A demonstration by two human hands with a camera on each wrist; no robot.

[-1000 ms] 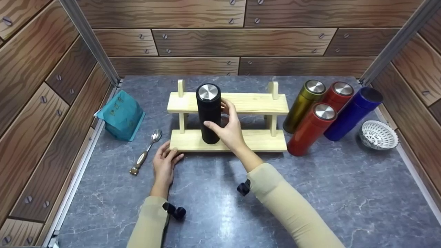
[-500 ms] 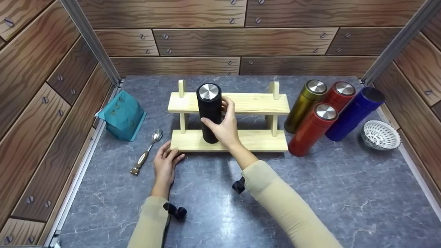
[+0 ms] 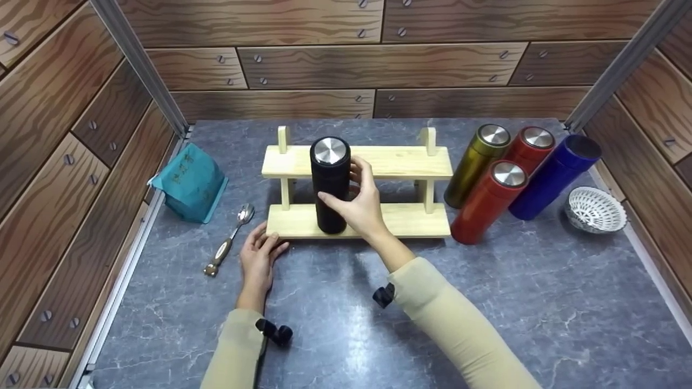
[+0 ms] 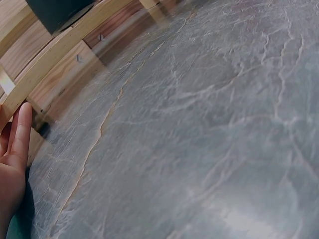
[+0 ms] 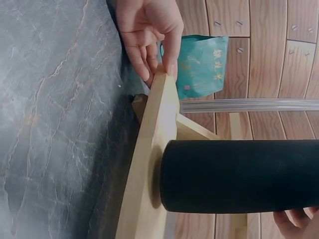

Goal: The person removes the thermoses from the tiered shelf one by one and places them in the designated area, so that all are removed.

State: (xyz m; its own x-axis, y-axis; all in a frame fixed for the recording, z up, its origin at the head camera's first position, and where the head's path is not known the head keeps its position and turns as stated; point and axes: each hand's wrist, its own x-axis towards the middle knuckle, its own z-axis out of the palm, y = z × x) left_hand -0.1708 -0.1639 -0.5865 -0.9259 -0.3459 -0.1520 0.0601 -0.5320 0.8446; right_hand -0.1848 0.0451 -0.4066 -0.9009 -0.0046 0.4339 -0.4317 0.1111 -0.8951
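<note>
A black thermos flask [image 3: 331,186] with a steel-topped lid stands upright at the lower board of a pale two-tier wooden shelf [image 3: 400,220]. My right hand [image 3: 361,202] grips it from the right, thumb in front and fingers behind. In the right wrist view the flask's base [image 5: 174,177] is right at the board, above a dark shadow. At the shelf's front left corner, my left hand [image 3: 258,256] pinches the end of the lower board, thumb on top and fingers beneath. Only part of that hand shows in the left wrist view.
Right of the shelf stand several flasks: a gold one [image 3: 476,167], an orange-red one [image 3: 489,205], a red one [image 3: 535,143] and a blue one [image 3: 554,178]. Beyond them is a white woven basket [image 3: 594,213]. A teal pouch [image 3: 194,186] and a spoon [image 3: 230,240] lie left.
The black flask has shifted slightly toward the front edge of the lower board, with my right hand moving along. My left hand stays at the shelf corner.
</note>
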